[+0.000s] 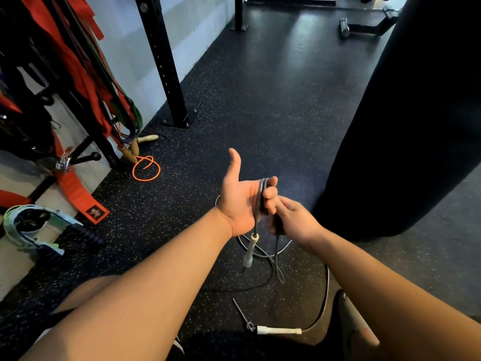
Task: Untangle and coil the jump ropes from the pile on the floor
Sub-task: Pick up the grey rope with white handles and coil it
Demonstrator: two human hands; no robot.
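Observation:
A grey jump rope is wound in several turns across the palm of my left hand, whose fingers curl over the coil while the thumb points up. One white handle of this rope dangles below that hand. My right hand sits just to the right and pinches a strand of the same rope, which hangs down in a loop. The rope's loose part lies on the floor and ends at a second white handle near my knee. An orange rope with wooden handles lies further left.
A black rack post is bolted to the speckled rubber floor. Red and green bands hang at the left. A black punching bag stands close on the right. A bench frame sits at the back.

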